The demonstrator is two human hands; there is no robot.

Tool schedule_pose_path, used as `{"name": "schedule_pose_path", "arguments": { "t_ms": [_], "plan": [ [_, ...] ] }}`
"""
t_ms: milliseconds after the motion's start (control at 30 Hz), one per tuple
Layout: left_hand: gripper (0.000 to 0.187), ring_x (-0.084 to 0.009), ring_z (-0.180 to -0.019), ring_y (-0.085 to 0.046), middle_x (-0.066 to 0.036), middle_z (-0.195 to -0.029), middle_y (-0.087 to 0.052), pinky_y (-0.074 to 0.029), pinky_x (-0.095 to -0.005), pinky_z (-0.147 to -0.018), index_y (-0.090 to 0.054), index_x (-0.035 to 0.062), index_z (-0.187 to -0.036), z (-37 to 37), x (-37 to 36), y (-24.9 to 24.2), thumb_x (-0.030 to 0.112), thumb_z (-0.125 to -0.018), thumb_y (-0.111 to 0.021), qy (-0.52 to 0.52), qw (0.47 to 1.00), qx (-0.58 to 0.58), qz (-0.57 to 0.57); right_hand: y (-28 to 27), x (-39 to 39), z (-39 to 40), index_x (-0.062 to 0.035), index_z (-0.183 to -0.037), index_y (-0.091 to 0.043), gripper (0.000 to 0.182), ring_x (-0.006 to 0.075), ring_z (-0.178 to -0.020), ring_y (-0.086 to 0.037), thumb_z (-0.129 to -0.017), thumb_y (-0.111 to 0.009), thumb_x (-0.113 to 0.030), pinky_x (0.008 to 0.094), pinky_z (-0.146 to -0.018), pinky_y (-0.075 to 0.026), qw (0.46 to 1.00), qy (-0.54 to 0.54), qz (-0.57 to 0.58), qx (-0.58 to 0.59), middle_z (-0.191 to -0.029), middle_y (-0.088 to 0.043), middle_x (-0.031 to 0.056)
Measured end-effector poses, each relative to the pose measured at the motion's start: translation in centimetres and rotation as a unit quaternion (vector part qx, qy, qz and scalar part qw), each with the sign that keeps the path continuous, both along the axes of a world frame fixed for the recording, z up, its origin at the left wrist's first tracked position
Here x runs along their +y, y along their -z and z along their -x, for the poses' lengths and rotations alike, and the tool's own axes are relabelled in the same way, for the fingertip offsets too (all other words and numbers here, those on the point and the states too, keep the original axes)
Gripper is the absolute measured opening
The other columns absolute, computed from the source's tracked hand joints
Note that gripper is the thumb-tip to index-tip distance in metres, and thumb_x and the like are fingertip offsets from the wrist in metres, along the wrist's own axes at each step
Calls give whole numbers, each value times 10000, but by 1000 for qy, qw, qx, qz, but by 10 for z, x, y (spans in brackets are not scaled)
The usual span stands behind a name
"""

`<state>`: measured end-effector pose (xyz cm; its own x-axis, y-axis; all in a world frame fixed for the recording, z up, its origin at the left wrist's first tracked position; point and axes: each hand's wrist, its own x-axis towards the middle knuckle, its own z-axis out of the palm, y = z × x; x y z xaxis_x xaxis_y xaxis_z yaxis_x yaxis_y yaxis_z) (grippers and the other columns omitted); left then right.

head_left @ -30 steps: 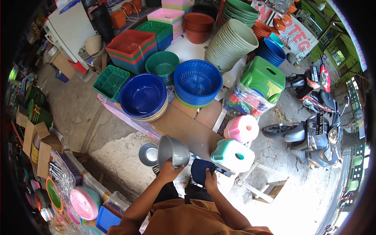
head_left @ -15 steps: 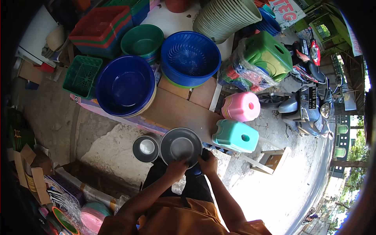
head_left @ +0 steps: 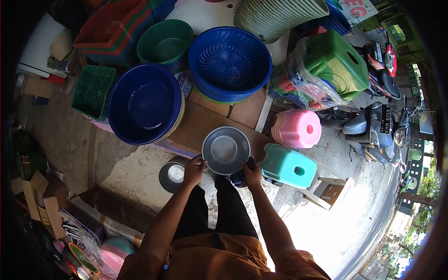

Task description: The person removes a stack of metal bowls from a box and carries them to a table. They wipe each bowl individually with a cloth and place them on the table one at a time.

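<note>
A grey basin is held up by its rim, close over the near edge of the cardboard-covered table, its inside facing me. My left hand grips the basin's lower left rim, thumb on the edge. On the lower right rim, my right hand is closed around the edge. A small dark object shows at its fingers; I cannot tell what it is. Below my left hand, a second grey basin with a pale round bottom stands on the ground, partly covered by that hand.
Stacked blue basins, blue strainer baskets and green basins fill the table. Pink and turquoise stools stand at right, near a wooden frame and a parked motorbike. Plastic-wrapped goods lie lower left.
The grey basin has moved up and away from my lap, over the table edge. My left hand has gone from inside the basin to its left rim.
</note>
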<state>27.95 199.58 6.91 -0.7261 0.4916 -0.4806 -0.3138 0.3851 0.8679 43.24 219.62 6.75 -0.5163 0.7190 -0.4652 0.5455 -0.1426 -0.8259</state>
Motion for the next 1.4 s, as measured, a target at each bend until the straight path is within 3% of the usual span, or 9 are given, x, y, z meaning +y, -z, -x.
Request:
{"name": "schedule_pose_path", "arguments": {
  "t_ms": [100, 200, 267, 433, 733, 800, 1033, 1200, 1400],
  "plan": [
    [338, -154, -722, -674, -122, -916, -653, -533, -264, -656, -566, 25, -1222, 5, 20, 16, 125, -903, -608, -20, 1000, -2, 12, 27, 18, 5, 15, -1097, -610, 278, 146, -903, -607, -854, -657, -113, 292, -830, -462, 1000, 7, 12, 1, -990, -671, 84],
    [364, -129, -710, -658, -56, -897, -628, -490, -235, -584, -544, 57, -1272, 9, 32, 29, 152, -924, -593, -19, 1000, 2, 21, 32, 29, 15, 5, -1088, -621, 283, 148, -904, -609, -845, -668, -132, 292, -830, -460, 1000, -2, -5, -26, -989, -672, 89],
    [347, -148, -660, -632, -105, -895, -605, -513, -264, -583, -550, 52, -1266, 11, 36, 38, 120, -926, -569, -95, 995, 24, 23, 18, 27, 29, 0, -1081, -630, 314, 159, -910, -613, -825, -694, -169, 298, -832, -460, 997, -11, -22, -67, -988, -673, 100],
    [358, -96, -641, -590, -54, -901, -592, -482, -229, -543, -516, 94, -1321, 34, 33, 36, 141, -966, -515, -176, 984, -15, 35, 29, 16, 71, 1, -1082, -630, 358, 177, -912, -622, -805, -716, -209, 315, -829, -465, 999, -22, 21, -34, -987, -677, 108],
    [373, -67, -621, -551, -31, -905, -597, -450, -219, -521, -507, 136, -1342, 61, 9, 47, 153, -970, -514, -211, 977, -7, 38, 39, -7, 112, 10, -1053, -626, 343, 186, -880, -622, -819, -713, -226, 313, -822, -464, 998, -59, 5, -27, -963, -678, 119],
    [368, -73, -618, -547, -42, -899, -599, -461, -229, -529, -520, 138, -1334, 63, 8, 52, 162, -967, -522, -221, 974, 1, 58, 53, -10, 111, 6, -1051, -622, 400, 282, -927, -649, -795, -737, -279, 367, -818, -480, 999, -48, -1, -21, -976, -677, 167],
    [377, -73, -645, -552, -28, -891, -582, -497, -233, -574, -518, 128, -1337, 70, 3, 68, 151, -962, -533, -208, 977, 40, 26, 55, -16, 112, 17, -1065, -626, 413, 225, -892, -639, -796, -746, -272, 327, -820, -473, 1000, -29, 8, 3, -973, -684, 135],
    [391, -72, -689, -568, -26, -926, -595, -506, -223, -590, -497, 123, -1355, 74, 1, 64, 155, -966, -527, -195, 980, 21, -3, 64, -15, 108, 2, -1060, -636, 371, 144, -891, -603, -815, -738, -258, 292, -829, -458, 992, 0, 119, 43, -982, -675, 78],
    [381, -116, -769, -602, -88, -958, -585, -514, -253, -681, -524, 88, -1322, 77, -3, 89, 130, -945, -556, -204, 975, 64, -55, 58, -17, 100, 31, -1124, -586, 426, 148, -937, -580, -853, -704, -276, 291, -857, -446, 993, -39, 105, 30, -1050, -643, 85]
  ]
}}
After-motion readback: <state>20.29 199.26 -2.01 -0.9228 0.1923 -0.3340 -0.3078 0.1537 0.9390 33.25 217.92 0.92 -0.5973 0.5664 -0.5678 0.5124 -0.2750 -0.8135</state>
